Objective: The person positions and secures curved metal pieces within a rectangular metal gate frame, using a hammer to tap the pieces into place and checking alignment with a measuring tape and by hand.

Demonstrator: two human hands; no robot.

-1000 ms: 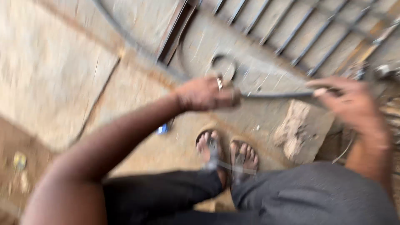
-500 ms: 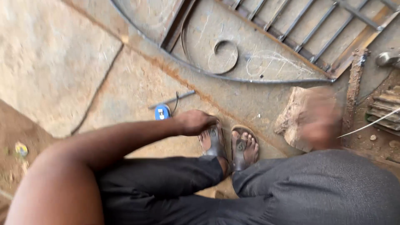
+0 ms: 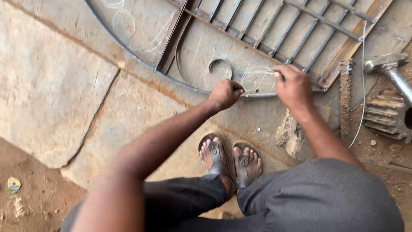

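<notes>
My left hand point(image 3: 225, 93) is closed in a fist around a thin curved steel bar point(image 3: 189, 88) that forms the lower edge of a metal gate frame lying on the stone floor. My right hand point(image 3: 294, 86) is a little to the right, resting over the same bar, with its fingers pinched on a small pale piece like chalk point(image 3: 279, 75). Between the hands, white scribbled marks point(image 3: 257, 78) show on the floor. A small steel scroll point(image 3: 221, 68) lies just above my left hand.
Straight grille bars point(image 3: 274, 30) fill the frame above. At the right lie a hammer point(image 3: 388, 66), a rusty toothed part point(image 3: 386, 116), a rusty threaded rod point(image 3: 345, 96) and a thin wire point(image 3: 362, 86). A stone lump point(image 3: 289, 133) sits beside my sandalled feet point(image 3: 229, 159).
Both hands came up from near my feet and the stone lump to the curved bar. My left hand has closed on it.
</notes>
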